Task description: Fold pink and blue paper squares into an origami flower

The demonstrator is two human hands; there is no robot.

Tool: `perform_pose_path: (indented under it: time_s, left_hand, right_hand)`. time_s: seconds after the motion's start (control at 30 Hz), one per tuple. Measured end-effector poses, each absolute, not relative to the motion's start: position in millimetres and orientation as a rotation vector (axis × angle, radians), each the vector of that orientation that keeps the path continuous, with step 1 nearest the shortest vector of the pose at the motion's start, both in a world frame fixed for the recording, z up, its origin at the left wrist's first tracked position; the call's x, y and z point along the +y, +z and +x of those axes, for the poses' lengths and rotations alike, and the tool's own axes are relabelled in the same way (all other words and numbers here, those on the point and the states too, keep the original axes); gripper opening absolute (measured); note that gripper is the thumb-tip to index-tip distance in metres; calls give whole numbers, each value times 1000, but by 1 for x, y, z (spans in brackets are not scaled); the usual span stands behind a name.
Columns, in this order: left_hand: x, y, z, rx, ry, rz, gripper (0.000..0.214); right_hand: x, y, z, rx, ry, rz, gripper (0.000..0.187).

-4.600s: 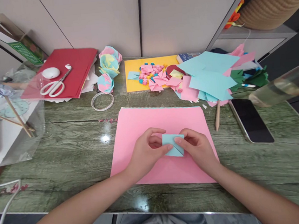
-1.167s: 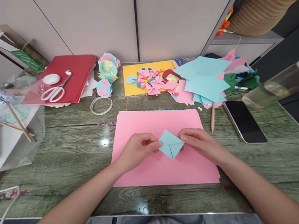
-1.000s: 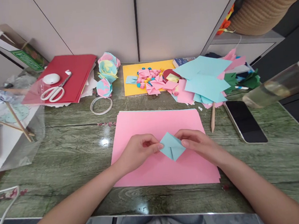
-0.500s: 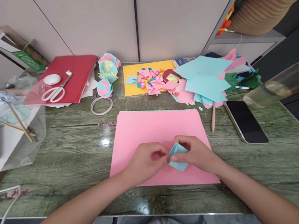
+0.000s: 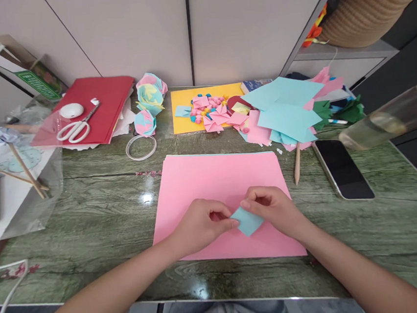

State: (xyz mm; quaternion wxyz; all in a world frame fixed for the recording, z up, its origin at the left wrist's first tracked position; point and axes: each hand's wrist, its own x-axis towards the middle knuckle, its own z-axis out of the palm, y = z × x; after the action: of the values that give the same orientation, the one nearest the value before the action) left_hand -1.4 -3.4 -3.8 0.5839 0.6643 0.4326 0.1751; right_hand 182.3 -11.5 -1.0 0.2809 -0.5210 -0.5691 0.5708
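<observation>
A small piece of light blue folded paper [image 5: 248, 221] is held between my hands, over the lower right part of a pink paper sheet [image 5: 210, 176]. My left hand [image 5: 206, 225] pinches its left corner between thumb and fingers. At the upper edge, my right hand [image 5: 274, 206] grips it with thumb and index finger. The paper's near face looks flat and diamond-shaped; its far side is hidden. Under the pink sheet, a thin blue edge of other paper shows along the top.
Behind the sheet, a yellow sheet [image 5: 179, 98] bears folded paper pieces and small coloured balls. White scissors [image 5: 75, 131] lie on a red folder [image 5: 109, 99], near a roll of tape [image 5: 141, 148] and paper balls [image 5: 150, 98]. Rightward are blue sheets [image 5: 287, 114] and a phone [image 5: 344, 169].
The blue paper now shows a flat face where an open fold showed before. My right thumb has moved from its middle up to the upper edge.
</observation>
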Motion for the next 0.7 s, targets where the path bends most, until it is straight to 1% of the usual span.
perform_pose_path:
  time_s: [0.27, 0.37, 0.6, 0.7]
  left_hand:
    - [0, -2, -6, 939, 452, 1363, 22]
    - [3, -4, -7, 942, 480, 1294, 23]
    - [5, 2, -5, 926, 452, 1399, 19]
    - [4, 4, -4, 917, 491, 1348, 19]
  right_hand:
    - [-13, -3, 179, -1537, 1508, -1383, 34]
    - [-11, 1, 182, -1628, 1549, -1369, 30]
    - [-14, -2, 183, -1679, 1514, -1410, 26]
    - [-16, -1, 179, -1743, 1520, -1421, 26]
